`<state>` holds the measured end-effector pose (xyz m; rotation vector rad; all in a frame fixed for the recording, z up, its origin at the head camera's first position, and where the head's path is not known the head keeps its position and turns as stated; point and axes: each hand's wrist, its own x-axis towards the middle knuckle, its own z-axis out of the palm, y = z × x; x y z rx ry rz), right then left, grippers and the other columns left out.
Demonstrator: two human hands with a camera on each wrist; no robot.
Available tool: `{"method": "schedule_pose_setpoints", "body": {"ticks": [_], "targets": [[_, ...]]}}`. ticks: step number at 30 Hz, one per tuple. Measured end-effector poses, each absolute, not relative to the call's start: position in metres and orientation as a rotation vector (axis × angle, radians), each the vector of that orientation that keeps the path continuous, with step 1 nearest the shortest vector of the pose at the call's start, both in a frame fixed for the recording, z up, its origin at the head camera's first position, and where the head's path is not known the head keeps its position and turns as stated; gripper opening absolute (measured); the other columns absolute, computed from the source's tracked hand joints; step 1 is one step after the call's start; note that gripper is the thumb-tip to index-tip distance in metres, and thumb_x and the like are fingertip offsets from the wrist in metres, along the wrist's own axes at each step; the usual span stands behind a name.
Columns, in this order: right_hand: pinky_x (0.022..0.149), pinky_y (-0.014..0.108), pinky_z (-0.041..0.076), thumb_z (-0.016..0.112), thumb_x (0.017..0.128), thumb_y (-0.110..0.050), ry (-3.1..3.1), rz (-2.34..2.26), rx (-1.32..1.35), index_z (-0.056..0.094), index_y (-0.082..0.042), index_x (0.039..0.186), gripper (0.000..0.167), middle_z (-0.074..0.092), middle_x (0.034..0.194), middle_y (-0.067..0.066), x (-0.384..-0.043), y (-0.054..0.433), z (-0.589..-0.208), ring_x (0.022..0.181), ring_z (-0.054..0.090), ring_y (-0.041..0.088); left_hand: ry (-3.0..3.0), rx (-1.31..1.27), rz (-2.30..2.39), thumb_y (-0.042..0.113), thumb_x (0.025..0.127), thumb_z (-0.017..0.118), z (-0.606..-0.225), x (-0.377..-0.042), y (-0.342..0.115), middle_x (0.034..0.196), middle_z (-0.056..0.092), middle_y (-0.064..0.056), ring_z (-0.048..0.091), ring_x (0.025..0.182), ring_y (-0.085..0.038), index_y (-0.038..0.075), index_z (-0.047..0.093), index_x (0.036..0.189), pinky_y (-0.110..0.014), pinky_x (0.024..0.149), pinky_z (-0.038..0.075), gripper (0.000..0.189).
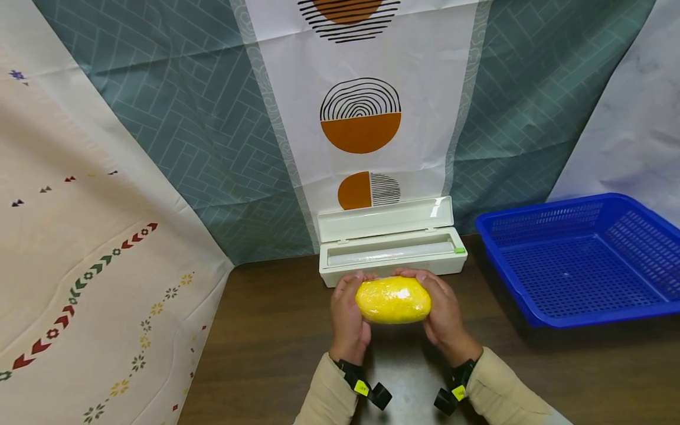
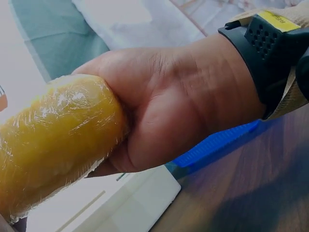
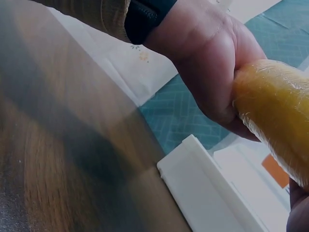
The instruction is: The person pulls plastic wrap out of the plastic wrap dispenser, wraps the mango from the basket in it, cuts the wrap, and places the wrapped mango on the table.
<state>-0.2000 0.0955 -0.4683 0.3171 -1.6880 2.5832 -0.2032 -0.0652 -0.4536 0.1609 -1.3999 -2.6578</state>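
Note:
A yellow oblong bundle (image 1: pixel 393 300), wrapped in shiny, wrinkled cling film, is held up between my two hands above the table. My left hand (image 1: pixel 350 313) grips its left end, thumb along the top side. The other end sits in the grip of my right hand (image 1: pixel 445 310), shown from the side in the right wrist view. What lies under the film on the bundle (image 2: pixel 63 140) is smooth and yellow; its kind I cannot tell. Just beyond the hands stands a white cling film dispenser (image 1: pixel 340 276), lid raised, with a film roll (image 1: pixel 393 254) inside.
A blue perforated plastic basket (image 1: pixel 531 295) stands on the right of the brown wooden table (image 1: pixel 265 342). Behind the dispenser hangs a green and white patterned cloth (image 1: pixel 425 141). A cream cloth with printed motifs (image 1: pixel 106 283) borders the left side.

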Motion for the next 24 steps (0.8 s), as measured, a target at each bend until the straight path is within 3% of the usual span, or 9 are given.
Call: {"method": "schedule_pose_setpoints", "body": {"ticks": [12, 24], "targets": [[0.09, 0.032, 0.059, 0.038, 0.11, -0.026, -1.725, 2.574, 0.338, 0.059, 0.008, 0.123, 0.043, 0.068, 0.122, 0.002, -0.1988, 0.0946, -0.4685, 0.108, 0.067, 0.018, -1.357, 0.199, -2.634, 0.018, 0.101, 0.052, -0.4551, -0.202, -0.0638, 0.094, 0.068, -0.006, 0.069, 0.096, -0.026, 0.009, 0.061, 0.091, -0.038, 0.093, 0.056, 0.017], [0.09, 0.032, 0.059, 0.037, 0.11, -0.023, -1.683, 2.576, 0.43, 0.063, 0.004, 0.12, 0.039, 0.068, 0.123, 0.004, -0.201, 0.1026, -0.4654, 0.108, 0.067, 0.019, -1.353, 0.113, -2.717, 0.021, 0.102, 0.053, -0.4506, -0.2002, -0.0618, 0.11, 0.066, -0.011, 0.064, 0.104, -0.026, 0.006, 0.061, 0.107, -0.036, 0.095, 0.054, 0.018]]}}
